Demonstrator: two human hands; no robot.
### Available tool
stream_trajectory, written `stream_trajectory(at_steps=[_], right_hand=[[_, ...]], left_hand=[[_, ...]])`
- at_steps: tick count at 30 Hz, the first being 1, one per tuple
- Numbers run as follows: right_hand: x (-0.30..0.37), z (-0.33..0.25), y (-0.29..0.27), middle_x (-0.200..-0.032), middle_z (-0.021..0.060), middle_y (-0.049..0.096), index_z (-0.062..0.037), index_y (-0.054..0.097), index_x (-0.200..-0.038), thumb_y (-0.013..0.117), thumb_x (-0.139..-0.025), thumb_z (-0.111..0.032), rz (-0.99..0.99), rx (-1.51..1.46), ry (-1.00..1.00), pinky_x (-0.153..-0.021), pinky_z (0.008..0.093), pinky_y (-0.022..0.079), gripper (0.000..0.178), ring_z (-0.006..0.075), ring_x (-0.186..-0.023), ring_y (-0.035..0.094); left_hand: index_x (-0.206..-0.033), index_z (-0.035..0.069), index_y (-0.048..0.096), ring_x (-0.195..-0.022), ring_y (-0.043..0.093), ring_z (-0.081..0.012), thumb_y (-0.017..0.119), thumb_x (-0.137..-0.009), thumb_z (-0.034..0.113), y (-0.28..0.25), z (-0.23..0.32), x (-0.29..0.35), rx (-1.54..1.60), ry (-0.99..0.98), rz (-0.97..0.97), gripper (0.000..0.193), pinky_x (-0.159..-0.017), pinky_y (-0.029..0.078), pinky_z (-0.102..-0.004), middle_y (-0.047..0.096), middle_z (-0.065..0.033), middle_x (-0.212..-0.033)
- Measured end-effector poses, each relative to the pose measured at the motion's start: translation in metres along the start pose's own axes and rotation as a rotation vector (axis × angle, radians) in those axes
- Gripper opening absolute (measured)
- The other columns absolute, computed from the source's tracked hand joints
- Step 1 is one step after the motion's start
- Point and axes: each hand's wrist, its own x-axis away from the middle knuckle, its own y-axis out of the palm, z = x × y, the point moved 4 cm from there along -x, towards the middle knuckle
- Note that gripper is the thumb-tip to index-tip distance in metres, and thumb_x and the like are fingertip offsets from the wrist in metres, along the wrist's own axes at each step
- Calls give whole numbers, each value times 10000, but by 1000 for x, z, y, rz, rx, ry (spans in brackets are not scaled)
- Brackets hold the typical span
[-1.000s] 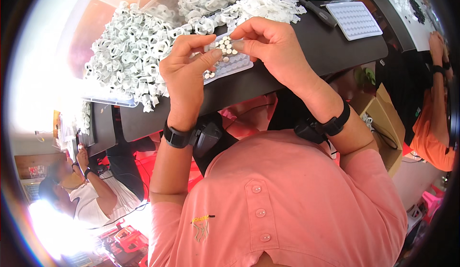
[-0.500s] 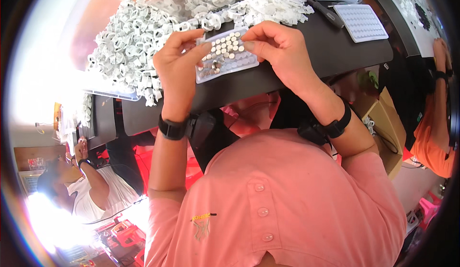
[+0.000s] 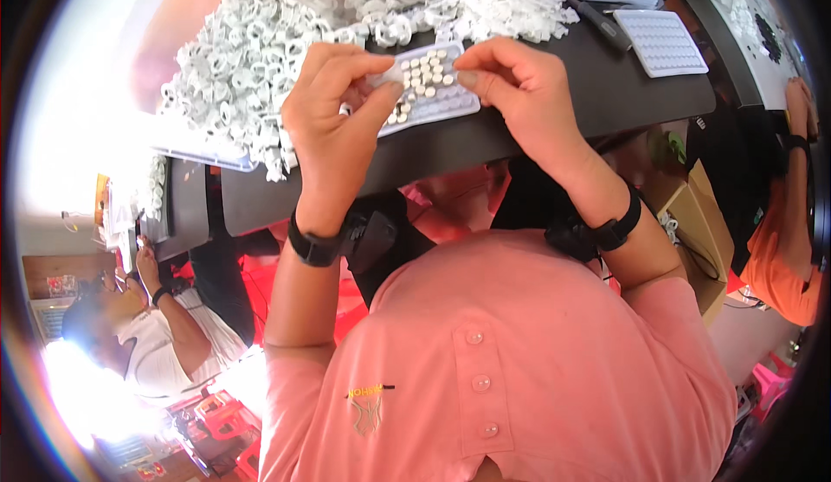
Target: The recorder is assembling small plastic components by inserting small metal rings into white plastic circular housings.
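Note:
A small pale plastic tray [image 3: 456, 104] with rows of round wells lies on the dark table in front of me. Scattered over it are several small round discs [image 3: 424, 73], mostly white on top, with a few shiny silver ones near the lower left. My left hand [image 3: 338, 106] is over the tray's left end, thumb and index finger pinched around something pale that I cannot make out. At the tray's upper right edge, my right hand [image 3: 525, 88] has its thumb and index finger pinched together. What lies between those tips is hidden.
A big heap of white plastic parts [image 3: 238, 75] covers the table's left side. Flat white pieces [image 3: 502, 8] are piled at the back. A dark-handled tool [image 3: 602, 28] and another welled tray [image 3: 662, 42] lie right. Below stands a cardboard box [image 3: 705, 231]. Other people sit on both sides.
My left hand has shifted right, farther over the tray, covering more of its left end. My right hand has moved slightly right. The whole view has shifted a little.

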Motion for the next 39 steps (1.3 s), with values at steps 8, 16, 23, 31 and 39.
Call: stream_trajectory(at_steps=[8,16,23,31,39], right_hand=[[3,1,-1,-782,43,703,0,692,-916,694,-860,-40,-13,-13,26,-638,241,479,70,77,-690,599],[4,1,0,-782,32,694,0,692,-919,694,-858,-36,5,-3,31,-647,233,477,70,70,-700,593],[4,4,0,-772,23,687,-5,695,-925,691,-858,-40,21,-33,25,-628,237,465,76,70,-679,568],[5,0,-4,-754,24,679,-8,697,-920,694,-859,-51,19,-37,39,-601,235,443,75,64,-665,563],[15,-25,3,-801,99,683,-21,664,-926,664,-828,39,79,124,-257,-628,291,515,115,188,-695,672]], left_hand=[[-942,-62,697,-646,584,-101,646,-859,-62,-1,-38,13,429,-422,16,97,-524,419,-216,656,-81,-795],[-908,-17,710,-770,601,-148,729,-777,50,11,-22,2,-130,-121,-70,149,-649,477,-295,628,-78,-852],[-965,-28,720,-652,578,-105,758,-789,84,38,-36,-11,-259,-241,-246,212,-600,454,-272,650,-53,-739],[-933,-46,694,-634,554,-103,710,-886,121,20,-30,-11,255,-507,12,175,-540,390,-215,643,-64,-755],[-1097,0,557,-781,440,-171,501,-1035,194,6,-26,16,1371,-695,-180,211,-522,336,-229,525,-114,-935]])
